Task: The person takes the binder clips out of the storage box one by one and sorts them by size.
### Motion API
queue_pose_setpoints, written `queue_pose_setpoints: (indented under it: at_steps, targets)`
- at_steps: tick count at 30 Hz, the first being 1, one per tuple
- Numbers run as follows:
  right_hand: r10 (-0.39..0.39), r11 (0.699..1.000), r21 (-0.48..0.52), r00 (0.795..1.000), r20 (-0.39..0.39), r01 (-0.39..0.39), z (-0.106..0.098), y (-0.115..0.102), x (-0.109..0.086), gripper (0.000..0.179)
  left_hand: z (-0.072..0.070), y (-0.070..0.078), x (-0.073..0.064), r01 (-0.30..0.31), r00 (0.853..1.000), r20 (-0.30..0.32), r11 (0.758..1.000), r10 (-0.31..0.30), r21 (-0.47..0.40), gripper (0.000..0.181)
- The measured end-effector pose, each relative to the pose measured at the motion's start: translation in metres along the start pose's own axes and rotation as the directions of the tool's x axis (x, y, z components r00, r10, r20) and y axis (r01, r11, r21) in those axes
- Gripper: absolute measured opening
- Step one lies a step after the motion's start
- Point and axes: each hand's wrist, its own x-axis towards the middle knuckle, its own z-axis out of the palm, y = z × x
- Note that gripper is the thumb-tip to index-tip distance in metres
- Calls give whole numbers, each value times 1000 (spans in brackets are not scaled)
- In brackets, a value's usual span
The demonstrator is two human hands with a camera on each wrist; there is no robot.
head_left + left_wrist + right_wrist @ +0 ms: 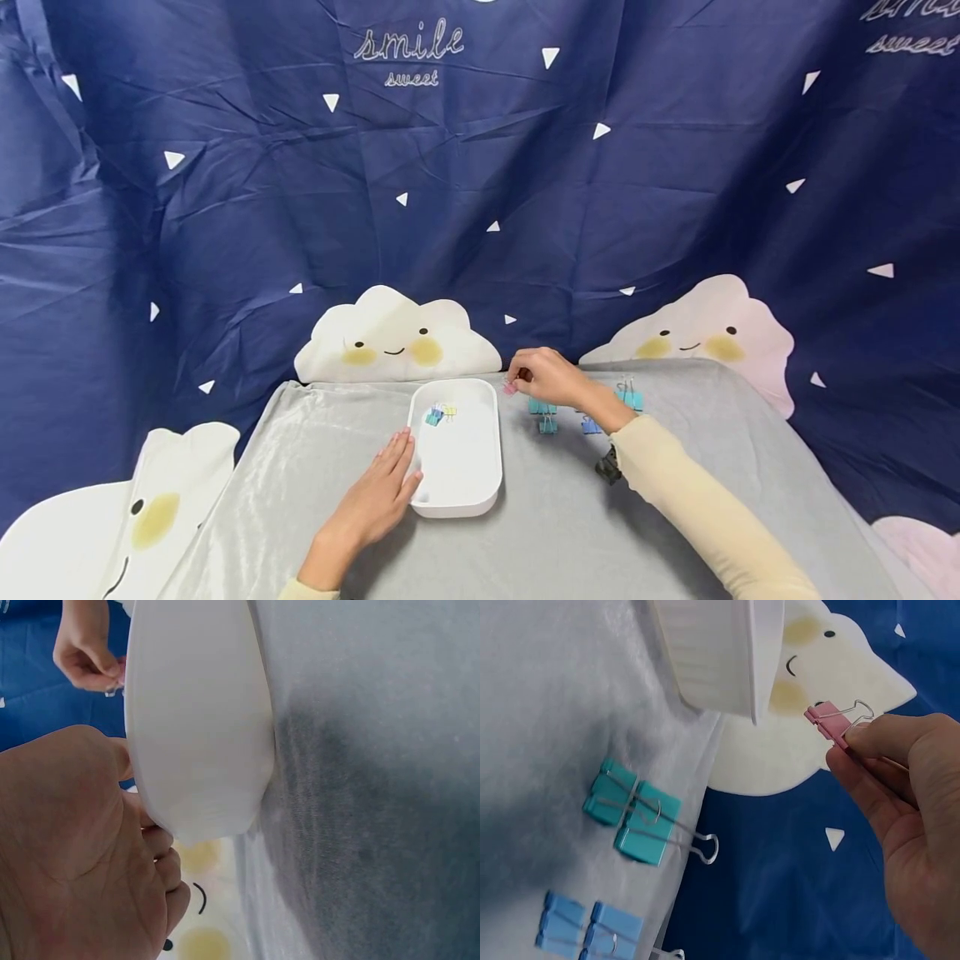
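My right hand [551,379] pinches a small pink binder clip [832,724] between thumb and fingertips, in the air just right of the white tray [457,507]. The clip's silver wire handles stick out beside the thumb. My left hand [378,492] lies along the tray's left side, its fingers extended and touching the rim; the left wrist view shows its palm [67,847] against the tray wall [202,727]. Inside the tray, near the far end, are a yellow binder clip [449,412] and a blue-and-teal clump of clips [434,415].
Right of the tray stand teal binder clips [649,825], blue ones [613,930] and another teal one [630,398]. Black clips [608,467] lie nearer, partly behind the right sleeve [697,492]. A grey cloth [555,533] covers the table; a dark blue curtain [450,167] hangs behind.
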Motion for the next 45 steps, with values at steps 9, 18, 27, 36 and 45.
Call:
queue_pose_setpoints:
  at_steps: [9, 18, 27, 36, 45]
  targets:
    - [59, 998, 12, 998, -32, -58, -21, 11, -26, 12, 2, -1, 0, -2, 1000, -18, 1000, 2, 1, 65]
    - [110, 994, 13, 991, -71, -109, -36, 24, -55, 10, -3, 4, 0, 12, 1000, 8, 1000, -12, 2, 63]
    - [162, 987, 20, 982, -100, -160, -47, 37, -84, 14, -8, 8, 2, 57, 996, 64, 998, -58, 16, 64]
    - [212, 977, 23, 969, -128, -210, -54, 49, -109, 16, -6, 5, 3, 45, 998, 50, 999, -46, 6, 64]
    - [205, 978, 8, 965, -161, -207, -52, 59, -135, 18, -7, 6, 3, 67, 995, 72, 998, -67, 3, 64]
